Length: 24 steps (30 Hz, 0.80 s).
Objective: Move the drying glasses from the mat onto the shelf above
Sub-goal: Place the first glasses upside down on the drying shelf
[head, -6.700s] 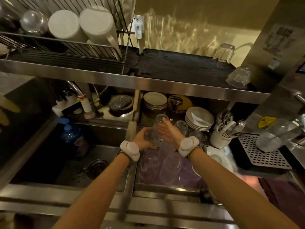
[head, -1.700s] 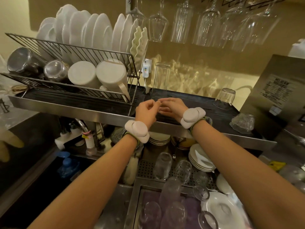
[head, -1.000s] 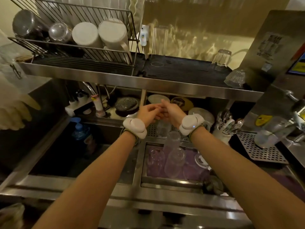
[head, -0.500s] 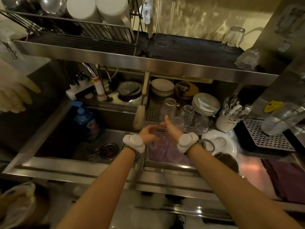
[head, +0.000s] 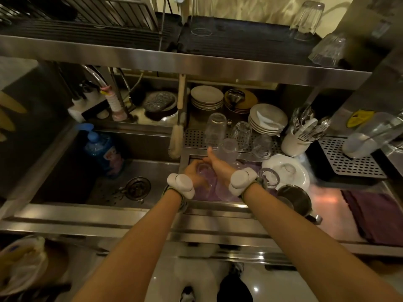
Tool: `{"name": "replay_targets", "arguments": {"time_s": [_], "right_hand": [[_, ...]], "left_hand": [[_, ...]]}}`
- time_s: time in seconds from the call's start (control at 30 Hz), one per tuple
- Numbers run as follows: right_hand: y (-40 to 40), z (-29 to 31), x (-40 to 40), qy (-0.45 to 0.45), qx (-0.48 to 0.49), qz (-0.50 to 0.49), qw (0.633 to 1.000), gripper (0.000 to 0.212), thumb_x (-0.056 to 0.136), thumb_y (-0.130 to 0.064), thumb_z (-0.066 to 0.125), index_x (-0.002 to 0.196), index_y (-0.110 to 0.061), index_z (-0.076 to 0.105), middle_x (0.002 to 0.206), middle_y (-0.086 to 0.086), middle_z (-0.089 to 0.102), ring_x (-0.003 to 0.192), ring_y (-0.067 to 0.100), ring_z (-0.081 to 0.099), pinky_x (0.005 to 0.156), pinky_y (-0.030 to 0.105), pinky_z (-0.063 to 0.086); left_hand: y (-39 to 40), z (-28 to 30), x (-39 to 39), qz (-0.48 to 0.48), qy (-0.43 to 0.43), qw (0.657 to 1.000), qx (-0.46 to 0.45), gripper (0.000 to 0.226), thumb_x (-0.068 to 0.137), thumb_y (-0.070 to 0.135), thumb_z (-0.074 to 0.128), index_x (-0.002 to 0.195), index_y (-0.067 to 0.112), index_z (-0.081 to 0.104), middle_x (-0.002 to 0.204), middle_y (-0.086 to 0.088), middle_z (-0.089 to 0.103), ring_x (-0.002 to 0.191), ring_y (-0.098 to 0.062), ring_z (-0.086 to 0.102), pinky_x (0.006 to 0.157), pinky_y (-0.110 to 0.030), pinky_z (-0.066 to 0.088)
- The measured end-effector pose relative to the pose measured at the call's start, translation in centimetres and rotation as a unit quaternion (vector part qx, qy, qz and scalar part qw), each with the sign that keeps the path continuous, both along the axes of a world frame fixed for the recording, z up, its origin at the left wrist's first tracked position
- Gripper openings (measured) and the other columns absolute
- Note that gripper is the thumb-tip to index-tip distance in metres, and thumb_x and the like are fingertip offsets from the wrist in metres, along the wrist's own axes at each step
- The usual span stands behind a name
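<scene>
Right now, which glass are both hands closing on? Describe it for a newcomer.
Find the purple mat right of the sink. Near its left edge, an upturned clear glass sits between the left hand and right hand, the only one hands enclose.

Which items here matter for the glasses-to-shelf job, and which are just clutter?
Job:
left hand and right hand, around a glass
glasses on the purple mat
shelf

Clutter:
plates
cutlery pot
soap bottle
brush
</scene>
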State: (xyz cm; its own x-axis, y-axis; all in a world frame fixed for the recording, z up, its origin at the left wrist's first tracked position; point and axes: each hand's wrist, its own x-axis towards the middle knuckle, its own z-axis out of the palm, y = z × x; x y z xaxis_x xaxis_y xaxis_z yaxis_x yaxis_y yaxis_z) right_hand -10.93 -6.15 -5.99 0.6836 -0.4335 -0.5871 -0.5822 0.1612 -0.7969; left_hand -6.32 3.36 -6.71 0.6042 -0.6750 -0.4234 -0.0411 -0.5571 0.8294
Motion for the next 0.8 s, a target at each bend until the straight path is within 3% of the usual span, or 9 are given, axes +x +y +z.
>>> {"name": "replay_targets", "arguments": {"time_s": [0.23,0.3,0.37,0.5,0.57,0.63,0.67,0.73,0.8], "right_hand": [[-0.4,0.6,0.2,0.002,-0.028,0.053,0.998,0.060,0.095,-0.053,0.033,0.128,-0.006,0.052,0.136,0.018,0.053,0.122,0.029,0.053,0.111,0.043,0.037],[-0.4,1.2,0.1,-0.012,-0.035,0.074,0.997,0.056,0.098,-0.045,0.035,0.128,-0.001,0.053,0.121,0.014,0.062,0.106,0.025,0.061,0.097,0.035,0.047],[-0.5,1.9,-0.1,-0.036,-0.033,0.100,0.994,0.047,0.100,-0.034,0.037,0.126,0.001,0.054,0.096,0.002,0.065,0.083,0.011,0.059,0.074,0.019,0.046],[-1.0,3.6,-0.5,-0.074,-0.031,0.135,0.988,0.020,0.097,-0.026,0.047,0.094,-0.013,0.062,0.067,-0.008,0.069,0.071,0.007,0.062,0.063,0.014,0.049],[-1.0,4.8,-0.8,-0.094,-0.030,0.134,0.986,0.030,0.093,-0.031,0.054,0.112,-0.009,0.061,0.097,0.005,0.070,0.092,0.016,0.065,0.081,0.024,0.053],[-1.0,6.2,-1.0,-0.106,-0.026,0.113,0.988,0.058,0.087,-0.038,0.061,0.134,-0.006,0.047,0.128,0.013,0.060,0.117,0.026,0.058,0.104,0.037,0.045],[-1.1,6.5,-1.0,-0.114,-0.022,0.108,0.987,0.067,0.084,-0.042,0.062,0.137,-0.006,0.043,0.133,0.014,0.056,0.121,0.027,0.055,0.108,0.041,0.041],[-1.5,7.5,-1.1,-0.130,-0.039,0.110,0.985,0.067,0.084,-0.044,0.062,0.136,-0.006,0.044,0.130,0.011,0.058,0.120,0.023,0.056,0.107,0.039,0.043],[-2.0,8.8,-1.1,-0.171,-0.024,0.139,0.975,0.039,0.090,-0.032,0.059,0.122,-0.012,0.054,0.113,-0.003,0.068,0.104,0.007,0.065,0.089,0.022,0.053]], "left_hand": [[0.2,0.5,0.2,0.012,0.005,1.000,-0.008,0.072,0.067,-0.008,0.074,0.131,0.003,0.042,0.132,-0.014,0.054,0.124,-0.028,0.050,0.088,-0.028,0.043],[0.1,1.0,0.5,0.015,0.008,1.000,-0.016,0.070,0.067,-0.008,0.073,0.129,0.002,0.045,0.128,-0.015,0.057,0.120,-0.029,0.053,0.086,-0.028,0.044],[0.0,1.8,0.9,0.010,-0.006,1.000,-0.014,0.067,0.066,-0.008,0.073,0.127,0.001,0.047,0.124,-0.016,0.059,0.116,-0.030,0.056,0.089,-0.034,0.048],[-0.3,3.7,1.8,0.040,-0.024,0.998,-0.048,0.062,0.072,-0.006,0.071,0.128,-0.003,0.044,0.125,-0.021,0.056,0.119,-0.031,0.054,0.097,-0.035,0.045],[-0.3,4.6,2.1,0.077,-0.017,0.994,-0.081,0.071,0.069,-0.006,0.074,0.131,-0.001,0.039,0.128,-0.019,0.054,0.119,-0.029,0.053,0.090,-0.029,0.045],[-0.3,6.0,2.5,0.089,-0.030,0.989,-0.114,0.072,0.069,-0.004,0.074,0.131,0.001,0.038,0.129,-0.019,0.053,0.119,-0.029,0.053,0.088,-0.028,0.045],[-0.4,6.5,2.8,0.091,-0.041,0.988,-0.117,0.071,0.069,-0.002,0.075,0.130,0.002,0.039,0.129,-0.019,0.053,0.119,-0.028,0.053,0.089,-0.028,0.044],[-0.4,8.2,3.5,0.095,-0.079,0.983,-0.133,0.068,0.070,0.001,0.075,0.129,0.003,0.042,0.128,-0.018,0.055,0.115,-0.026,0.055,0.091,-0.029,0.047],[-0.5,9.9,3.8,0.090,-0.118,0.977,-0.156,0.062,0.074,0.005,0.073,0.129,0.003,0.044,0.125,-0.016,0.057,0.107,-0.019,0.056,0.082,-0.017,0.048]]}}
